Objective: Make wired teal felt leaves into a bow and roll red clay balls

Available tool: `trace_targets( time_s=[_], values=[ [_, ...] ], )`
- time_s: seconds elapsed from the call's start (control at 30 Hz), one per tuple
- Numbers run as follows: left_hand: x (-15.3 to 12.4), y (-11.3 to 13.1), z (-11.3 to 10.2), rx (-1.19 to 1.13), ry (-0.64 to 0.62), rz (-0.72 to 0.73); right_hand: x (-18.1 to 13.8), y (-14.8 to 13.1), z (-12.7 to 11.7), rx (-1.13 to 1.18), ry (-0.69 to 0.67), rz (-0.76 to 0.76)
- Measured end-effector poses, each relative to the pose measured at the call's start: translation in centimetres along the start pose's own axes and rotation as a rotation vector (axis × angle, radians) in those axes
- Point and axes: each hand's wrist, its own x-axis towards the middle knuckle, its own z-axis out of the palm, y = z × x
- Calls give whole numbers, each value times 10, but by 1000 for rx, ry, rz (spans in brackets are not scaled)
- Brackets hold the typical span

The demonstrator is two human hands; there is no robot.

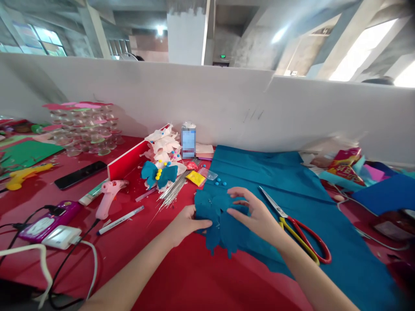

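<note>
1. A craft workshop is showing here: a red desk (181, 276) is carrying teal felt (292, 190), scissors (298, 229) and a pink glue gun (108, 196).
2. A white partition (207, 103) is screening the far side, with bare concrete pillars (186, 36) rising beyond.

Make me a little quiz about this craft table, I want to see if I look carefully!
1. True or false: the scissors lie on the teal sheet, to the right of the right hand.
2. What do both hands touch? A) the teal felt cut-out B) a spoon C) a cup
3. Fill in: the glue gun nearest the left hand is coloured ___.
Key: 1 true; 2 A; 3 pink.
</note>
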Motion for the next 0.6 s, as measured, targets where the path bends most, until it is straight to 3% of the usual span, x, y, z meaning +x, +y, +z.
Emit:
trace_targets(
  time_s=[0.07,0.2,0.4,0.5,0.6],
  values=[
    [1,1,-3,19,53,16,2,10,12,212,109,148],
    [0,4,-6,85,140,46,-2,24,36,517,14,433],
    [1,4,-4,216,204,124,-11,34,60,659,93,476],
    [1,5,-3,253,173,210,-16,32,60,537,113,358],
    [-3,7,-3,326,150,393,-21,26,49,200,171,-111]
  ],
)
